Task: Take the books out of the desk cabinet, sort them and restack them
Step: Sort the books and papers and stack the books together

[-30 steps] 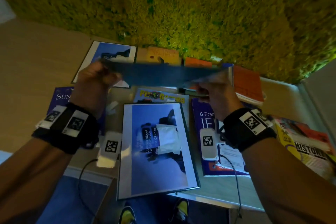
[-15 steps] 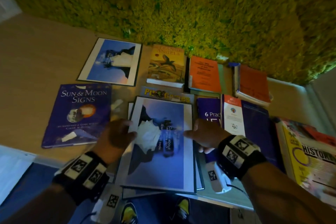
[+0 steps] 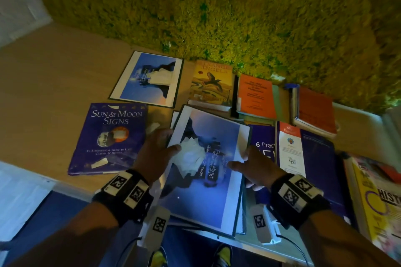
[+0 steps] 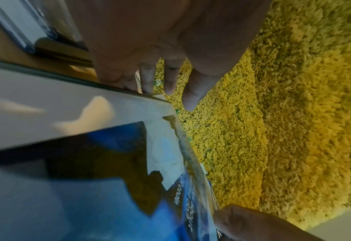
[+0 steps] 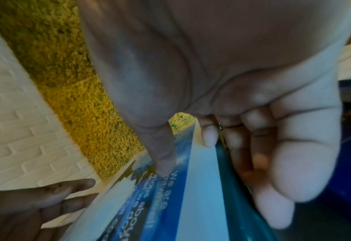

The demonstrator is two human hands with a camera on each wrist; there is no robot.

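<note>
Far to the left of the left hand (image 3: 155,151) lies the Sun & Moon Signs book (image 3: 108,138) flat on the desk (image 3: 43,84), just beside the knuckles. Above that hand, nearer the moss wall (image 3: 217,6), lies a blue folder (image 3: 147,79) with a white border.

The left hand has its thumb on top of the big blue book (image 3: 208,171) and its fingers (image 4: 147,76) at that book's left edge; whether they curl under it, I cannot tell. The book sits tilted between both hands, overhanging the desk's near edge, atop other flat books.

The right hand (image 3: 252,167) takes the book's right edge: thumb (image 5: 162,154) pressed on the cover, fingers (image 5: 281,163) curled below the edge, so it pinches the book.

Beyond the right hand's fingertips lie the Angels book (image 3: 210,82) and an orange book (image 3: 255,95). Directly right of the hand are a purple book (image 3: 263,143) and a dark blue book (image 3: 312,158) with a white flap. Further right, a red book (image 3: 314,108) lies by the wall and a yellow History book (image 3: 377,201) at the view's edge.
</note>
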